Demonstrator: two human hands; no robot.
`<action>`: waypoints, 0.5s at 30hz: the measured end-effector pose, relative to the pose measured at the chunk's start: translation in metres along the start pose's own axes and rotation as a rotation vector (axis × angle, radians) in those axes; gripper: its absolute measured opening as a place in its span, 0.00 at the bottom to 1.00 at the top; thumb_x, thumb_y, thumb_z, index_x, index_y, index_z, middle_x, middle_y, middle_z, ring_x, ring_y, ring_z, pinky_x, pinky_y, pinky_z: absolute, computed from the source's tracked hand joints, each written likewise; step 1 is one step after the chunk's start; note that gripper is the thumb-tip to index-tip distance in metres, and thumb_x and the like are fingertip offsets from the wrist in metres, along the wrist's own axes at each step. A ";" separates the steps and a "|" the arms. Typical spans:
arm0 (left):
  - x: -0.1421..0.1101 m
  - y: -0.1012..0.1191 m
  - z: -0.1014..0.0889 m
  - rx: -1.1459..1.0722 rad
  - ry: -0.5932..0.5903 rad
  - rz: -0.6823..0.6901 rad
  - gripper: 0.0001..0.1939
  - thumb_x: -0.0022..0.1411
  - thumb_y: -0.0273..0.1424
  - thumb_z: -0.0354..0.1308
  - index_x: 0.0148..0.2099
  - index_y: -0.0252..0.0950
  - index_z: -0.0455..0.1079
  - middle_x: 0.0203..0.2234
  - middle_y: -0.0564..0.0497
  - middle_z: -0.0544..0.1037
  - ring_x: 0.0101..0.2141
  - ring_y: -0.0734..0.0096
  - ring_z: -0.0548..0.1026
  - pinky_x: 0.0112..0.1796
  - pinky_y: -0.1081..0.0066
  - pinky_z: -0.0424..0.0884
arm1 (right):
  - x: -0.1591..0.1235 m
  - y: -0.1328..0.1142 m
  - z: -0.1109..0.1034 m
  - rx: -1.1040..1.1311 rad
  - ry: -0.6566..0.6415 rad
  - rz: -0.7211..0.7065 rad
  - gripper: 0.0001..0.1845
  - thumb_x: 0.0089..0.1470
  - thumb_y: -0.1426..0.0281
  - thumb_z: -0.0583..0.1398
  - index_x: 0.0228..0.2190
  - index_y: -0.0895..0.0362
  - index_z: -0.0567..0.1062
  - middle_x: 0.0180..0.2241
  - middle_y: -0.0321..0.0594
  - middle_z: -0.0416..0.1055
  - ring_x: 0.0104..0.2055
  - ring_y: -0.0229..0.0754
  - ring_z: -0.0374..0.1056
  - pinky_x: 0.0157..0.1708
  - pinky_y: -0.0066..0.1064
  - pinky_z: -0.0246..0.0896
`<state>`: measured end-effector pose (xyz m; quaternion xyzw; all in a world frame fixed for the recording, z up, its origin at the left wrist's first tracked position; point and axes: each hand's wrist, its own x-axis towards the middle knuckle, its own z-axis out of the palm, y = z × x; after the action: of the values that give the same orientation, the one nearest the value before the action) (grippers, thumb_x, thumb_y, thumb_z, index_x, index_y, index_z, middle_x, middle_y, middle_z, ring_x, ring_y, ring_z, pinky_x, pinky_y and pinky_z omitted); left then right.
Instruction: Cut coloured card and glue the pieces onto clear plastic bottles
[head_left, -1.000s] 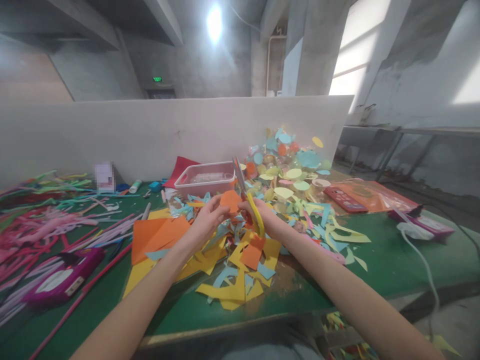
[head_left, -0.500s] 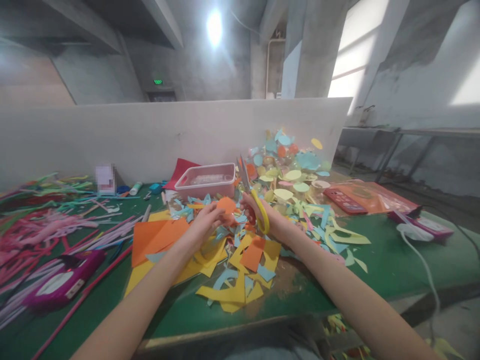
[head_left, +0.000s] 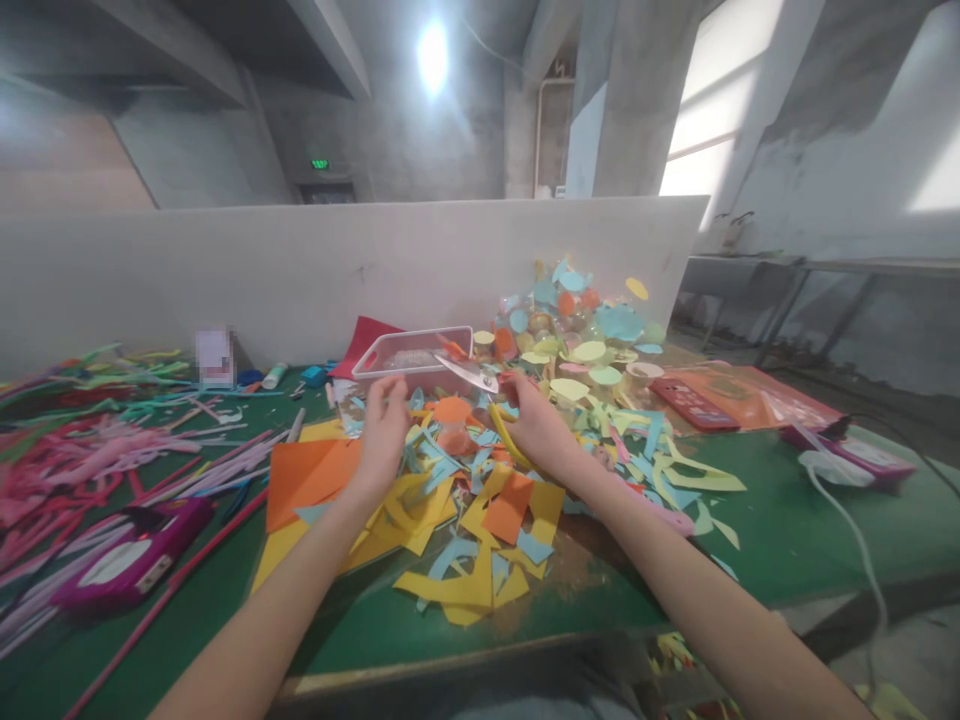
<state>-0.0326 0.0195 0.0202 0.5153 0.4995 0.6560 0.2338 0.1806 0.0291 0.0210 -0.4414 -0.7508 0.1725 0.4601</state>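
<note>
My right hand (head_left: 538, 428) grips yellow-handled scissors (head_left: 480, 385), whose blades point left over the scrap heap. An orange round paper piece (head_left: 452, 410) lies on the scraps between my hands, just under the blades. Beside that piece my left hand (head_left: 382, 432) hovers with its fingers apart and nothing in it. Cut scraps of yellow, orange and blue paper (head_left: 457, 530) cover the green table (head_left: 780, 530) under both hands.
A pink plastic tray (head_left: 390, 360) stands behind the hands against a white partition board (head_left: 300, 270). Several paper circles (head_left: 589, 335) are heaped at the back right. Orange sheets (head_left: 311, 470), pipe cleaners (head_left: 90, 440) and a magenta box (head_left: 120, 565) lie left. A white cable (head_left: 836, 490) runs at the right.
My left hand has let go of the orange round piece and drawn back to the left. The scissors have swung from upright to lying flat, blades pointing left.
</note>
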 end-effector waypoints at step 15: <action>0.000 0.015 -0.014 0.774 -0.077 0.944 0.15 0.64 0.34 0.58 0.53 0.42 0.71 0.48 0.44 0.74 0.49 0.55 0.67 0.53 0.56 0.61 | 0.002 0.013 -0.001 -0.812 0.152 -0.418 0.14 0.53 0.65 0.64 0.40 0.59 0.69 0.38 0.49 0.70 0.43 0.55 0.62 0.43 0.40 0.55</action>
<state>-0.0428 0.0079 0.0341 0.7518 0.4105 0.4406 -0.2686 0.1883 0.0375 0.0137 -0.4365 -0.7946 -0.2650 0.3285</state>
